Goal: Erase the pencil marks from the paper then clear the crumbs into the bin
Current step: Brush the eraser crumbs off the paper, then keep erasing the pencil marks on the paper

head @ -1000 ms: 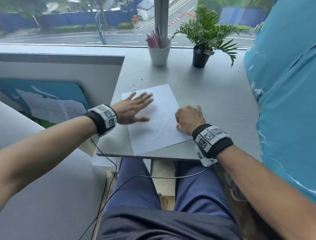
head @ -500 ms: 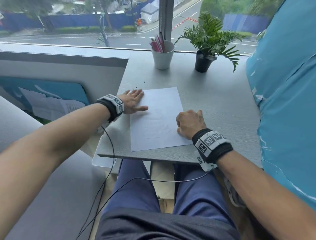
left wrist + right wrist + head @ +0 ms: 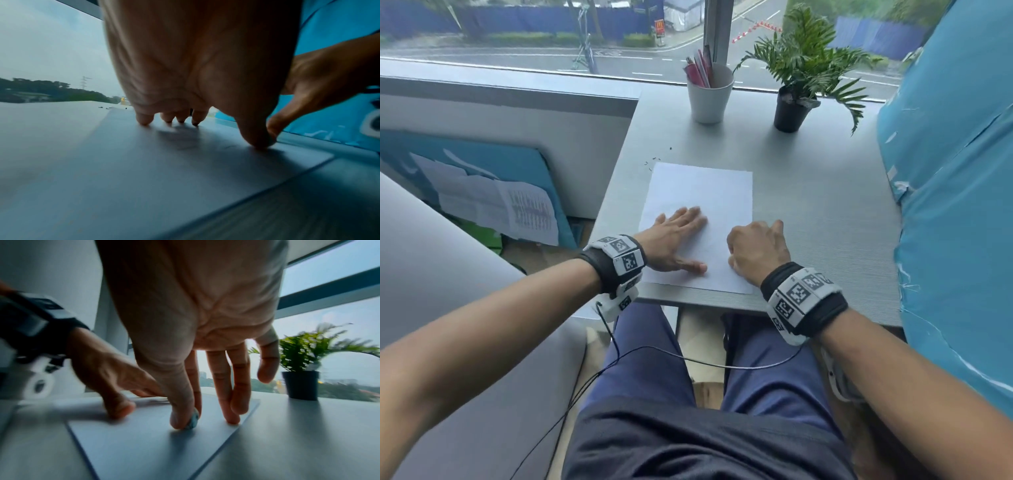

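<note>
— Where's the paper [image 3: 702, 219] on your screen?

— Centre of the head view, flat on the grey desk [image 3: 822, 219], its near edge close to the desk's front edge. My left hand [image 3: 671, 241] lies on its lower left part, fingers straight and spread, tips pressing the sheet.

— And the right?

— My right hand [image 3: 758, 251] sits at the sheet's lower right. In the right wrist view, thumb and forefinger pinch a small bluish eraser [image 3: 193, 419] against the paper.

— Crumbs?

— Dark crumbs [image 3: 654, 160] lie on the desk just past the sheet's upper left corner. Further up stand a white cup of pens [image 3: 709, 99] and a potted plant [image 3: 791, 109]
</note>
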Motion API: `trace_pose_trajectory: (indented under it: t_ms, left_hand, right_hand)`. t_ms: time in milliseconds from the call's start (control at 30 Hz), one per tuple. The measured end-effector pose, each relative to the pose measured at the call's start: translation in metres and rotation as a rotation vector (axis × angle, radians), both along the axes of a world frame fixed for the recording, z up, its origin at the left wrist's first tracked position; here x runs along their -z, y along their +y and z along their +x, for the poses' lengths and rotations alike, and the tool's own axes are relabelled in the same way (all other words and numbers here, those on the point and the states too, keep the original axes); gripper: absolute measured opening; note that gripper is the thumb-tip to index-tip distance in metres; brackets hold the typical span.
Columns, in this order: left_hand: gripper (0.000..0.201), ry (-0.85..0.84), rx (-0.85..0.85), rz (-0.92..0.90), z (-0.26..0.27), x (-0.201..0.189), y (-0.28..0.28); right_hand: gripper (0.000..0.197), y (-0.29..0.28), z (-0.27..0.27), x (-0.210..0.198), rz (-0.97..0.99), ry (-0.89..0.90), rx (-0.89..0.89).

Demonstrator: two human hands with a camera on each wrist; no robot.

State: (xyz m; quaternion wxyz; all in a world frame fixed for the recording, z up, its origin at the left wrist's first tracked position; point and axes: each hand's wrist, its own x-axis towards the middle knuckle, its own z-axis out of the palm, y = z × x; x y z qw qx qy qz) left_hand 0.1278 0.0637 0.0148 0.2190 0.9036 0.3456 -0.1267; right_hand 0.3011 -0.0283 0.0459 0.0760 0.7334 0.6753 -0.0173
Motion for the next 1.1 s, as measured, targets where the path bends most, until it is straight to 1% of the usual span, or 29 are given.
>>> trace_pose_trajectory:
  t_ms: [67,100,167,267,333,467,533,567,633,700,733,833,900,967,1000,1100]
  left_hand:
    - [0.122,0.001,-0.025,-0.012,0.006,-0.001,0.001]
    - [0.126,0.008,-0.031,-0.022,0.008,-0.001,0.002]
    - [0.128,0.033,-0.032,-0.022,0.01,0.0,0.002]
    - [0.124,0.078,-0.044,-0.005,0.014,-0.001,0.0]
    - [0.123,0.142,-0.051,0.026,0.018,-0.002,-0.003]
    - [0.121,0.257,-0.036,0.157,0.027,-0.014,0.003]
    - [0.118,0.228,0.011,0.216,0.034,-0.019,0.01]
    - [0.117,0.18,0.051,0.205,0.037,-0.02,0.013]
    - [0.123,0.069,0.141,0.073,0.042,-0.017,0.019]
    - [0.133,0.039,0.179,-0.062,0.044,-0.013,0.023]
    - [0.136,0.053,0.18,-0.083,0.045,-0.01,0.024]
    - [0.139,0.099,0.151,-0.058,0.046,-0.005,0.024]
    - [0.139,0.114,0.139,-0.052,0.046,-0.002,0.022]
    - [0.139,0.123,0.137,-0.053,0.047,-0.001,0.022]
    - [0.14,0.124,0.132,-0.054,0.048,0.0,0.021]
    - [0.139,0.12,0.085,-0.047,0.052,0.002,0.019]
  right_hand:
    - [0.008,-0.005,-0.008,0.002,0.006,-0.025,-0.046]
    - [0.007,-0.004,-0.008,0.002,0.012,-0.006,-0.052]
    - [0.009,0.004,-0.003,0.002,0.034,0.099,-0.011]
    - [0.011,0.015,0.009,0.006,0.068,0.336,0.116]
    - [0.011,0.02,0.013,0.01,0.072,0.424,0.15]
    - [0.01,0.035,0.029,0.01,0.087,0.436,0.142]
    - [0.011,0.043,0.039,0.005,0.102,0.45,0.151]
    - [0.011,0.045,0.042,0.005,0.114,0.446,0.142]
    - [0.013,0.048,0.042,0.006,0.127,0.41,0.104]
    - [0.015,0.047,0.041,0.007,0.137,0.369,0.088]
    - [0.016,0.046,0.042,0.007,0.149,0.362,0.103]
    - [0.013,0.037,0.037,0.009,0.182,0.404,0.159]
    - [0.01,0.023,0.025,0.011,0.131,0.456,0.104]
    - [0.007,0.013,0.019,0.006,0.032,0.514,0.024]
    - [0.008,0.015,0.023,0.003,0.014,0.53,0.03]
    - [0.012,0.031,0.041,0.003,0.112,0.566,0.179]
